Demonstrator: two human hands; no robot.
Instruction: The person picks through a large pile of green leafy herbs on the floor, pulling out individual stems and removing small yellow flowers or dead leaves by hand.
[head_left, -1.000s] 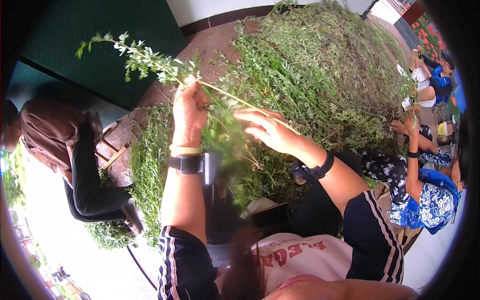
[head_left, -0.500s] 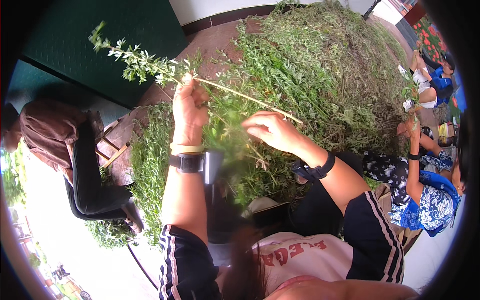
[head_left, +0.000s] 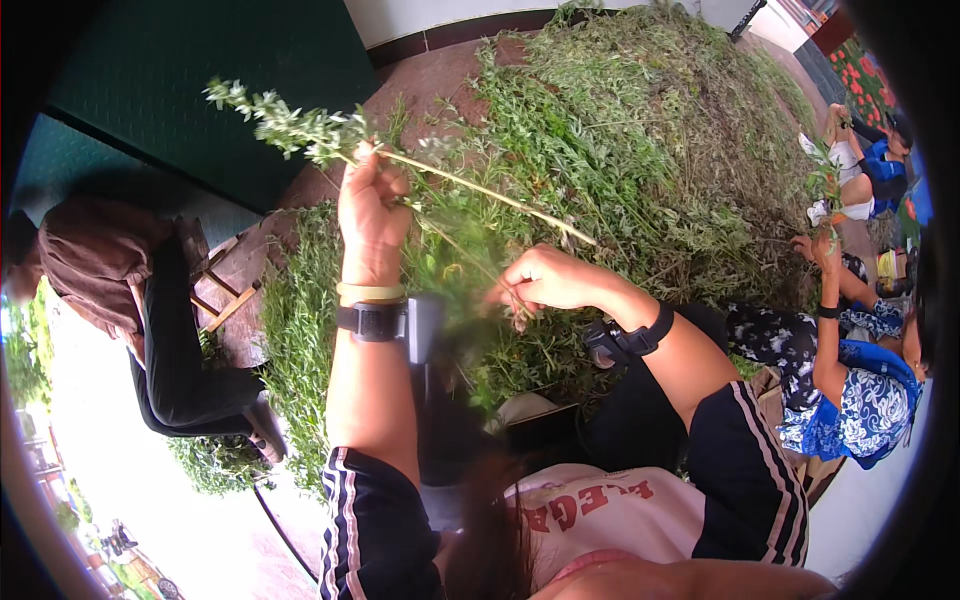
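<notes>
Left hand (head_left: 374, 208) raised, thumb and fingers closed in a pinch on a leafy stalk (head_left: 472, 188), gripped below its leaves. Right hand (head_left: 560, 278) has fingers curled at the lower end of a thinner stem (head_left: 450, 239); blurred, cannot tell if gripped. Stalk: silvery-green leafy top, rest bare, pale, straight. Held aloft before the heaped greenery (head_left: 640, 150); long axis slants, leafy tip up-left toward the dark green panel (head_left: 200, 100), bare end down-right above the right hand.
</notes>
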